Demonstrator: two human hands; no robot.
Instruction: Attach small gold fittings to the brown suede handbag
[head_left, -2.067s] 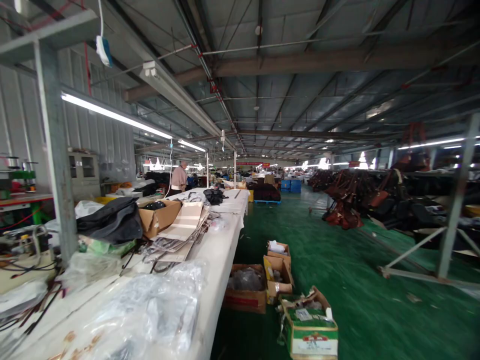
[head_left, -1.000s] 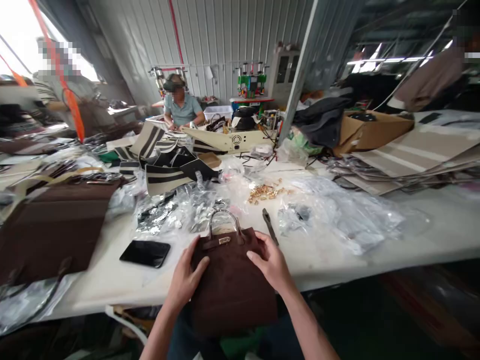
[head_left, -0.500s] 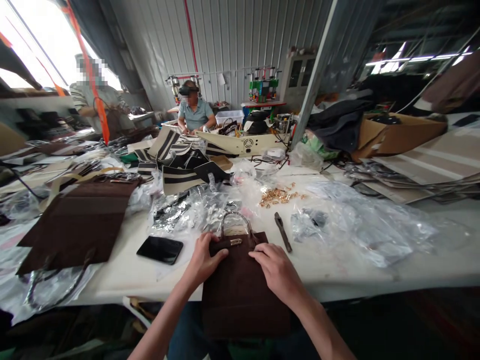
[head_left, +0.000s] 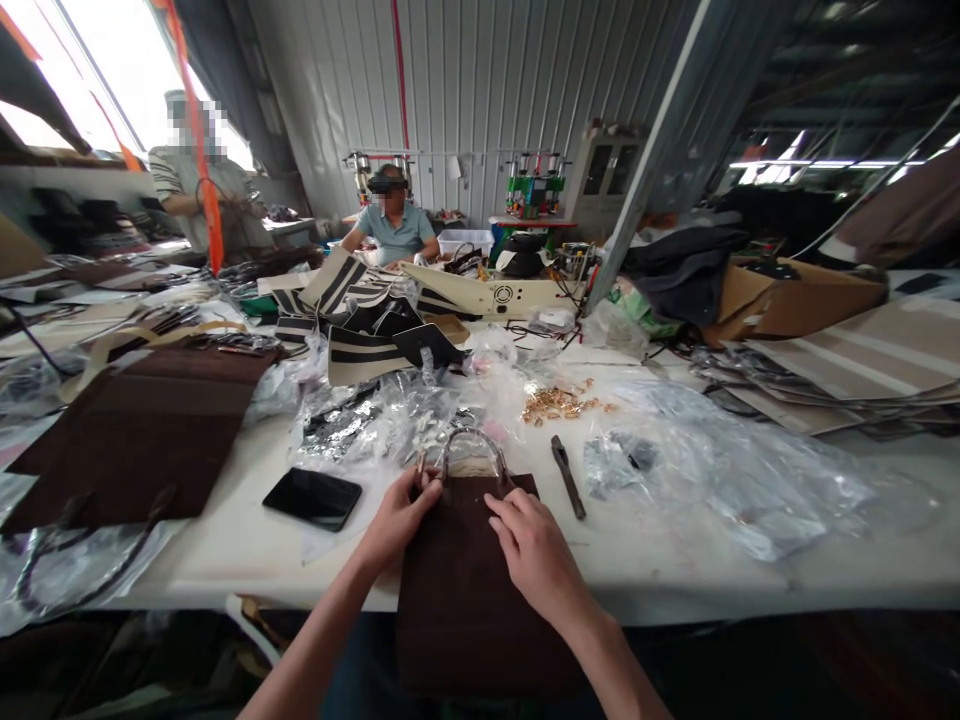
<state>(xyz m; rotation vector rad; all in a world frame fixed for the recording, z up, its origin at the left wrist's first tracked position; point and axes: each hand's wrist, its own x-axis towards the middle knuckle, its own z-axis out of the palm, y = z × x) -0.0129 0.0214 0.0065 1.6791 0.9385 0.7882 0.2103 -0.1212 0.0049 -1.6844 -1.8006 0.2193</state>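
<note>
Head view: brown bag [head_left: 465, 590] hangs over the near edge of the surface [head_left: 675, 560], handle [head_left: 472, 440] lying on top. Left hand [head_left: 397, 520] pinches the bag's top edge; right hand [head_left: 532, 555] lies open, flat on its front. Looks like work at the bag's mouth; next move needs a steady pinch there.

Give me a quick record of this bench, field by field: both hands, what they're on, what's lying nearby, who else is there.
Left hand: fingers at the top edge of the brown bag, by its handle; grip unclear
Right hand: flat on the bag's front
Bag: top on the white table, rest past its edge
Nearby: black phone left, dark tool right, gold fittings, clear plastic wrap
Others: seated person, standing person, farther back
</note>
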